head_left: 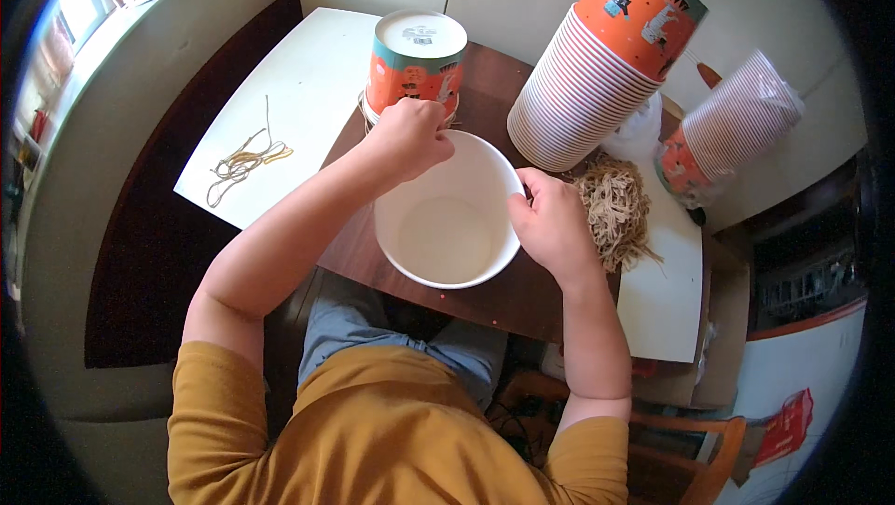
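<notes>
A white-lined paper bucket point(447, 225) stands in front of me at the table's near edge, its open mouth facing up toward me. My left hand point(410, 139) is closed at the far left part of its rim; the fingertips are partly hidden. On the right side of the rim, my right hand point(550, 216) grips the wall, with the thumb toward the inside. Just beyond my left hand, an orange and teal paper bucket point(415, 76) sits upside down, its white base up. Some string-like strands show around its lower edge.
A tall leaning stack of paper buckets point(587, 76) stands at the back right. Beside it lies a bundle of tan paper cord point(617, 211). A plastic-wrapped bucket stack point(732, 123) is farther right. Loose strings point(247, 165) lie on the white table leaf point(308, 85) at left.
</notes>
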### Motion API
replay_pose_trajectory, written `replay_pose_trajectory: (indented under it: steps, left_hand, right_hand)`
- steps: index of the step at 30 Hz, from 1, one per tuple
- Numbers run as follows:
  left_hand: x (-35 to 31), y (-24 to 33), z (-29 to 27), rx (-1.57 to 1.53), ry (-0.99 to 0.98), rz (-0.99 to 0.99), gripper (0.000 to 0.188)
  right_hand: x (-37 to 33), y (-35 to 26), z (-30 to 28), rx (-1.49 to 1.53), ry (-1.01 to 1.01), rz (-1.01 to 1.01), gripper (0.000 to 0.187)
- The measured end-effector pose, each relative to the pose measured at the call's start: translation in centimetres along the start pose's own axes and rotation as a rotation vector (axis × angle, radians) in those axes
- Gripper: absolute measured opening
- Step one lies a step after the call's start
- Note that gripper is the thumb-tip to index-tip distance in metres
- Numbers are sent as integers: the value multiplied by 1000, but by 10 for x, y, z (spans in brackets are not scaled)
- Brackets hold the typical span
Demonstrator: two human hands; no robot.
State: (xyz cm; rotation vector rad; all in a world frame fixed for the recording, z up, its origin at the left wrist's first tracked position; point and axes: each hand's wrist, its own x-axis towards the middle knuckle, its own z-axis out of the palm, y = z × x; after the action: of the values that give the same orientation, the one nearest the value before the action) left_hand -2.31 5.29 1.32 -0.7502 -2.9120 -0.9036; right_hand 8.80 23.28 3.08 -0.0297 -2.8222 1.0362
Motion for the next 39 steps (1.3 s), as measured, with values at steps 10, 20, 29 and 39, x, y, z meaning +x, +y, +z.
replay_pose_trajectory:
  steps: [10, 20, 29, 39]
  left_hand:
    - [4, -6, 1, -60, -26, -103, 24]
    - [3, -18, -7, -344, -177, -22, 23]
    - [-3, -31, -10, -386, -200, -92, 21]
    - [-36, -16, -17, -158, -73, -82, 36]
  right_hand:
    - [4, 2, 6, 3, 37, -70, 16]
    - [8, 8, 4, 6, 20, -6, 21]
    - [11, 12, 3, 30, -18, 10, 23]
    - [42, 60, -4, 577, -169, 35, 25]
